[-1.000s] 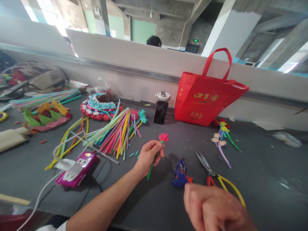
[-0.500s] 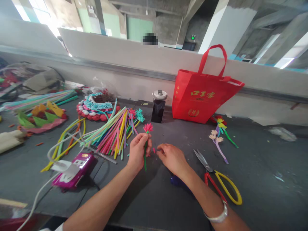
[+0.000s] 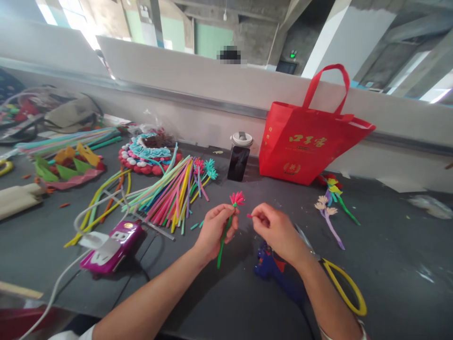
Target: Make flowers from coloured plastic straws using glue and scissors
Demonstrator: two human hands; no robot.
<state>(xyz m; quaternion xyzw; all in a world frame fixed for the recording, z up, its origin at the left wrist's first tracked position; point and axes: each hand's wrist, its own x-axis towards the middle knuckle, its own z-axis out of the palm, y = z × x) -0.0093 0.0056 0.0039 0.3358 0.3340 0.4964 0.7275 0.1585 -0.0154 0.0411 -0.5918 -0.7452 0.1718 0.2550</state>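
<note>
Two hands point(image 3: 216, 229) point(image 3: 278, 230) pinch: left, a spiky flower's point(image 3: 237, 198) thin stem point(image 3: 221, 248); right, a pink stub point(image 3: 249, 216).

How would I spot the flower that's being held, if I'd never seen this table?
Start at the big red bag on the dark table, then find the black phone to its left. Below the phone in view, the left hand holds a bright pink flower on a green stem. Unlike the other flowers, it is in a hand.

Pink flower point(image 3: 237, 198), green stem point(image 3: 222, 246), red bag point(image 3: 311, 153) with gold lettering point(image 3: 308, 140), purple-and-white power strip point(image 3: 115, 249).
</note>
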